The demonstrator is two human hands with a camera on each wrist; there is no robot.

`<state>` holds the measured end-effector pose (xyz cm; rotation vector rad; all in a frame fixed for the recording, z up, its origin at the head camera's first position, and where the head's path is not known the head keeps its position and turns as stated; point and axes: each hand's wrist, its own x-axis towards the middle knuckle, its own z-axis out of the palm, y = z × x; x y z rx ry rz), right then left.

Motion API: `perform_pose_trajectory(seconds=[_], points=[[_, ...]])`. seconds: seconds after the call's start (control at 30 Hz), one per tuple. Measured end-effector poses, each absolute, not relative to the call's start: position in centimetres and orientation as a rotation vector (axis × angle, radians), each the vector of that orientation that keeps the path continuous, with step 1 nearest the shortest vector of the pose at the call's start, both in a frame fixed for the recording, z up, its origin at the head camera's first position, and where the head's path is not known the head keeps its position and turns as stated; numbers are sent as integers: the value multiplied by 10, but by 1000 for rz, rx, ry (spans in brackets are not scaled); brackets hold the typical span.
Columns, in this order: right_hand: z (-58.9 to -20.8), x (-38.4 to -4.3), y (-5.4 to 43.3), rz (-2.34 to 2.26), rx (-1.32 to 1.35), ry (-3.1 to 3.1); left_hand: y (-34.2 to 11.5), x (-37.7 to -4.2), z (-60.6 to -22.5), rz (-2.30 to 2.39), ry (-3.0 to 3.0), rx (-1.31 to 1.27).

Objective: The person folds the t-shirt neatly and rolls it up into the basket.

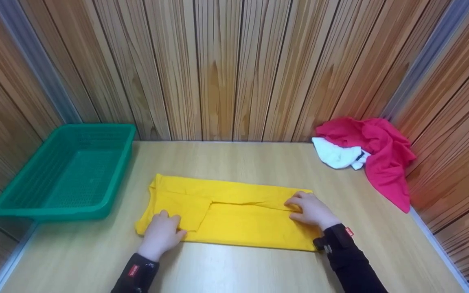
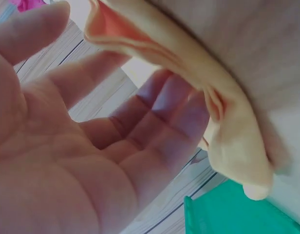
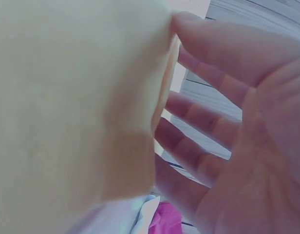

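Note:
A yellow T-shirt (image 1: 255, 226) lies on the table, folded into a long strip running left to right. A short sleeve flap (image 1: 183, 209) is turned over on its left part. My left hand (image 1: 161, 234) rests its fingertips on the shirt's left end, fingers loosely bent in the left wrist view. At the right end, my right hand (image 1: 312, 209) touches the cloth near the upper corner with fingers spread. In the right wrist view its thumb (image 3: 208, 41) lies at the shirt's edge, the other fingertips partly hidden behind the cloth.
A green plastic basket (image 1: 114, 191) stands on the left of the table (image 1: 226, 156). At the back right, a red cloth (image 1: 389, 154) lies crumpled with a white cloth (image 1: 334, 154) against it. Wood-patterned walls (image 1: 218, 81) enclose the table at the back and sides.

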<state>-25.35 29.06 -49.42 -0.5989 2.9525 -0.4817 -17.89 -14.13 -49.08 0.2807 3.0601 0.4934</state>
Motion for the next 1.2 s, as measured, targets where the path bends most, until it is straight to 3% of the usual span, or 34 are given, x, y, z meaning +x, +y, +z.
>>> perform_pose_trajectory(seconds=[0.8, 1.2], points=[[-500, -306, 279, -427, -450, 2980, -125, -264, -502, 415, 3085, 101], [-505, -316, 271, -474, -339, 2985, -130, -283, -504, 491, 3045, 54]])
